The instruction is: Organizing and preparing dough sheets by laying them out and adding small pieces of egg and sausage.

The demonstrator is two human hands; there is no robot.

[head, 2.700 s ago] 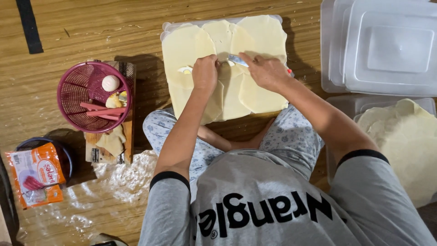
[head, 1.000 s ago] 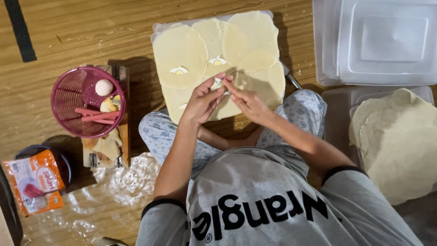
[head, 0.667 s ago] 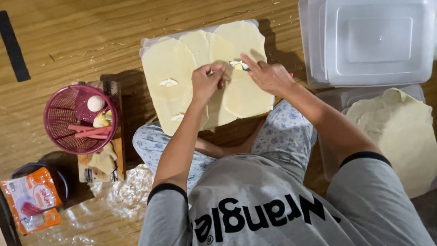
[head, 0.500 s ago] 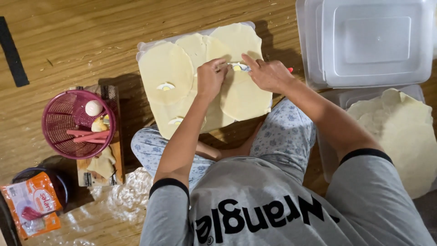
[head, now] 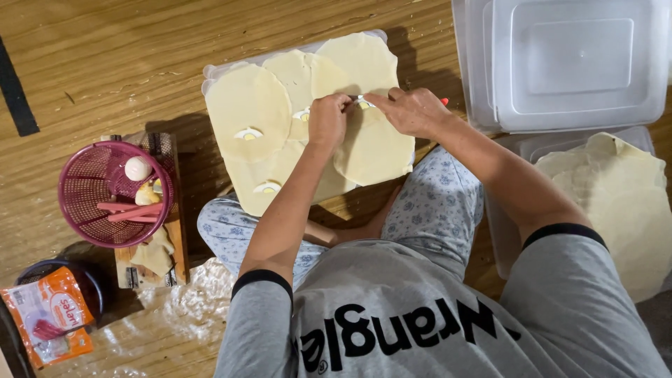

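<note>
I see both hands meeting over the board [head: 217,70], which is covered with thin round dough sheets [head: 245,112] that overlap so several fit on it. Left hand [head: 327,120] has its fingers curled and pressed together, tips down on an egg slice [head: 363,104] at the top of the right-hand sheet. Right hand [head: 413,112] comes in from the other side, fingers pinched on the same slice; looks like both steady it because it's small and slippery. Other slices already sit on the sheets: one on the left sheet [head: 248,134], one lower [head: 267,187], one just left of the left hand [head: 302,114], each on its own round. A pink basket [head: 84,224] with a whole egg [head: 138,168] and red sticks [head: 129,210] rests on a wooden block [head: 178,245] within left reach. Clear tubs [head: 567,63] are stacked on the right, with more dough [head: 616,203] in the lower tub. An orange packet [head: 49,315] lies bottom left.
</note>
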